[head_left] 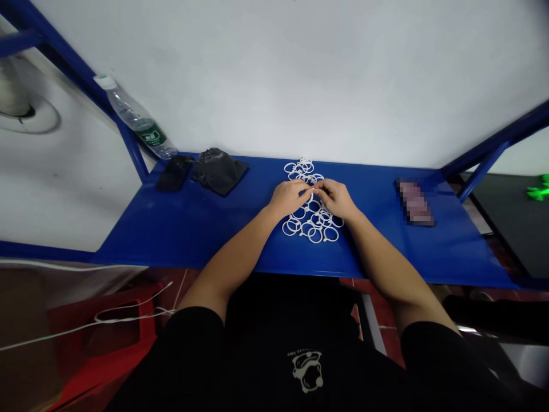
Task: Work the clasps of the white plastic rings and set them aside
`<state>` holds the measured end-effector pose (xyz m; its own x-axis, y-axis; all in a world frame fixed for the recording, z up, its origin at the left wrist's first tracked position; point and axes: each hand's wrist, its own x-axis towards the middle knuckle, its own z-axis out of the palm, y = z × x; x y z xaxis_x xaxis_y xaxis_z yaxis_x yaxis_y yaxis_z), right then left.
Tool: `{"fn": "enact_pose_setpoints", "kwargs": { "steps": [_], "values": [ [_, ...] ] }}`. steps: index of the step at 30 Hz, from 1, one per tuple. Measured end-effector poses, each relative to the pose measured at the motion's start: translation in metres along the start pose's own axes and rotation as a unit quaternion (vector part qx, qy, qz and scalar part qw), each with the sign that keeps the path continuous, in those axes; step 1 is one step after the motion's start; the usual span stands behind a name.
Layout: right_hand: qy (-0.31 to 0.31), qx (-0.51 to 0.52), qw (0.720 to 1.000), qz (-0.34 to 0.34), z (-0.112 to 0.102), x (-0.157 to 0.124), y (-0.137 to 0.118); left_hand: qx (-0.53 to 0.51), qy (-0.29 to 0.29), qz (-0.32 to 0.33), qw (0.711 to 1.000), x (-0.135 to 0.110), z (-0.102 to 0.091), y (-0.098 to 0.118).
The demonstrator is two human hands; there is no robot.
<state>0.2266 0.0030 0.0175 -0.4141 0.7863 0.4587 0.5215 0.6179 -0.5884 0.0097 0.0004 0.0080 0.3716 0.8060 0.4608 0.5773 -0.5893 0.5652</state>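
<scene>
Above the blue table, my left hand (289, 198) and my right hand (337, 198) meet fingertip to fingertip. Both are closed in a pinch on one white plastic ring (311, 198), which hangs between them; the exact grip is hidden by the fingers. Loose white rings (315, 234), each with a small knob, lie overlapping under and in front of my hands. A second cluster of white rings (305, 166) lies just beyond my fingers, toward the wall.
The blue table (206, 229) meets a white wall at the back. On its left are a plastic bottle (137, 120), a black phone (175, 173) and a dark pouch (221, 170). A blurred-out rectangular object (415, 202) lies to the right. A red stool (107, 355) stands below left.
</scene>
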Motion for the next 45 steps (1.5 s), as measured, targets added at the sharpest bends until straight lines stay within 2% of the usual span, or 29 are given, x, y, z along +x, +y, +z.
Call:
{"fn": "enact_pose_setpoints", "kwargs": {
  "steps": [3,6,10,13,20,28,35,40,42,45],
  "values": [
    [0.006,0.011,1.000,0.006,0.000,0.000,0.001,-0.002,-0.003,-0.001,1.000,0.001,-0.001,-0.002],
    [-0.017,0.003,1.000,0.012,-0.005,0.000,0.011,0.008,-0.015,-0.002,1.000,0.001,0.000,-0.004],
    [0.010,-0.061,0.998,0.027,-0.012,-0.001,0.036,0.019,-0.064,0.031,0.997,0.001,0.004,-0.004],
    [-0.011,-0.104,0.994,0.046,-0.012,-0.002,0.052,0.009,-0.107,0.054,0.993,0.000,0.007,-0.001],
    [-0.054,-0.145,0.985,0.077,-0.008,-0.001,0.050,0.005,-0.162,0.042,0.986,-0.002,0.002,0.009],
    [-0.041,-0.159,0.983,0.076,-0.006,-0.001,0.049,0.025,-0.128,0.007,0.991,0.001,0.004,0.002],
    [0.045,-0.135,0.989,0.034,-0.006,0.001,0.045,0.067,-0.132,-0.032,0.989,0.002,0.005,0.001],
    [0.093,-0.123,0.987,0.037,-0.008,0.000,0.039,0.074,-0.120,-0.035,0.989,0.001,0.005,0.002],
    [0.104,-0.103,0.989,0.030,-0.009,0.000,0.034,0.063,-0.105,-0.037,0.992,0.001,0.006,0.001],
    [0.101,-0.066,0.993,0.010,-0.010,-0.002,0.023,0.039,-0.052,-0.043,0.997,0.002,0.006,-0.002]
  ]
}}
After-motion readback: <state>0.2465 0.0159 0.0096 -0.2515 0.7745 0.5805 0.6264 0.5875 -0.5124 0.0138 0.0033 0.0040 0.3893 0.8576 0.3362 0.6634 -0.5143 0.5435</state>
